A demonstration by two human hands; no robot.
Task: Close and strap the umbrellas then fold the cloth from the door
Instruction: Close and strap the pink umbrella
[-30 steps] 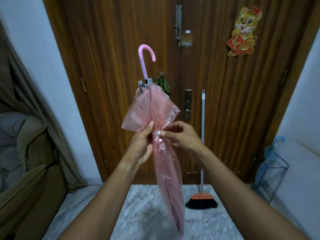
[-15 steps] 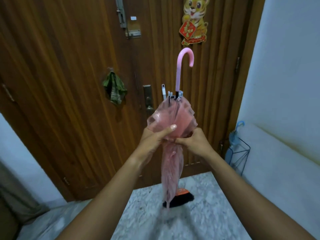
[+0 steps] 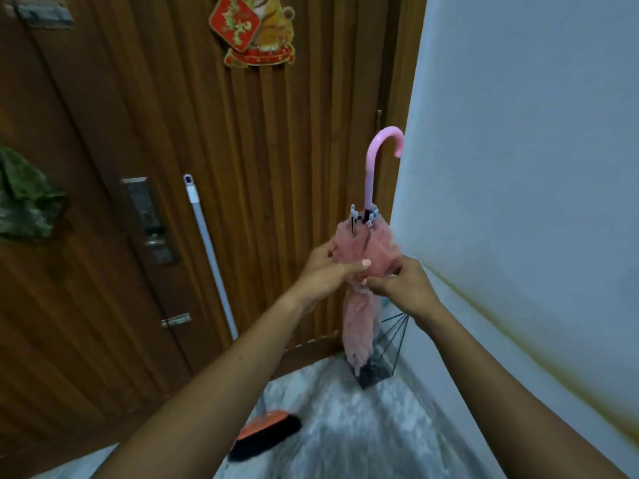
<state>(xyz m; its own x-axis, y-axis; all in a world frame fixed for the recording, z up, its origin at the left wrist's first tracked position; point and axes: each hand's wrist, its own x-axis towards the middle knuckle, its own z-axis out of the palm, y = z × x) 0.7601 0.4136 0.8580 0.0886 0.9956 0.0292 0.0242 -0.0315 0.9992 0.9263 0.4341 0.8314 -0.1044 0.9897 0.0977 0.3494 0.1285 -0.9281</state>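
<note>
Pink umbrella [image 3: 377, 242] upright by the door's [image 3: 276, 167] right edge, hook up. Left hand [image 3: 325, 274] wraps the bunched canopy, right hand [image 3: 404, 288] pinches there: both grips closed on it. Tip blurs against the wire stand [image 3: 375, 373]. Green cloth [image 3: 24, 198] on the door, cut off.

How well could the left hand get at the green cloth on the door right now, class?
Probably not yet. The left hand grips the pink umbrella, which the right hand pinches too, and the green cloth hangs well off to the left. Nothing stands between them, but the hand is busy.
</note>
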